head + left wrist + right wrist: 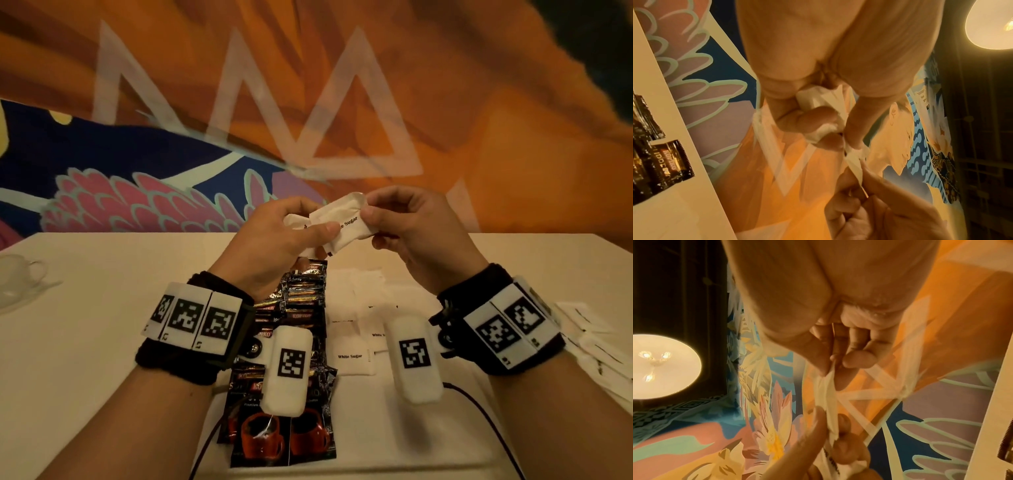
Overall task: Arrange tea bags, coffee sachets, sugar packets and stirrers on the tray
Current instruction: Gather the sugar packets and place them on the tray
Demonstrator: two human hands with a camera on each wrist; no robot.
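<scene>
Both hands are raised above the white table (85, 342) and hold white sugar packets (342, 222) between them. My left hand (291, 233) grips a small bunch of packets (818, 104), thumb pressed on the front one. My right hand (394, 219) pinches the upper right end of the front packet (827, 391) between thumb and forefinger. Below the hands, dark coffee sachets (301, 308) lie in a column, with larger sachets showing red cups (284, 435) nearest me. More white sugar packets (352, 356) lie flat to their right.
A pile of thin white sachets (596, 342) lies at the table's right edge. A white cup on a saucer (17, 277) stands at the far left. Dark cables (489, 421) run from the wrist units over the near table. A painted wall (308, 102) rises behind.
</scene>
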